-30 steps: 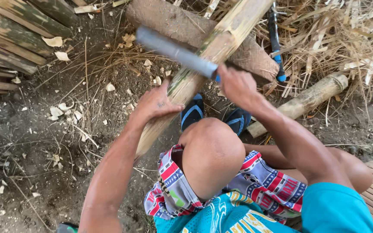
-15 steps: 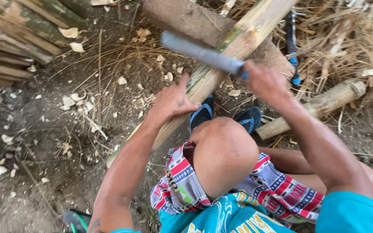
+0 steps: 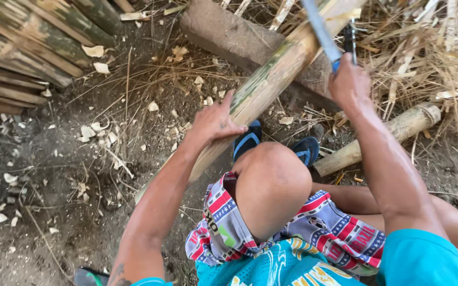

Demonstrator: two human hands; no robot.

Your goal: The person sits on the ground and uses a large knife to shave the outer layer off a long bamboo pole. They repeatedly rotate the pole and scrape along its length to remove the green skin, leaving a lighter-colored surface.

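Bamboo pole (image 3: 271, 79) runs slantwise through your head view, from the upper right down toward the dirt at lower left, its upper part resting across a thick brown log (image 3: 239, 39); your left hand (image 3: 216, 121) presses on the pole's middle, fingers spread fairly wide over the top with the thumb alongside, so it steadies rather than grips; your right hand (image 3: 350, 83) is closed tight round the blue handle of a long blade (image 3: 322, 33), which slants up to the top edge and crosses the pole near its pale, shaved end; your bent knee sits just below the pole, and blue sandals (image 3: 247, 140) show under it; pale chips (image 3: 92, 51) lie scattered on the soil; split bamboo slats (image 3: 22, 47) are stacked at upper left; a shorter log (image 3: 393, 132) lies among dry straw at right.
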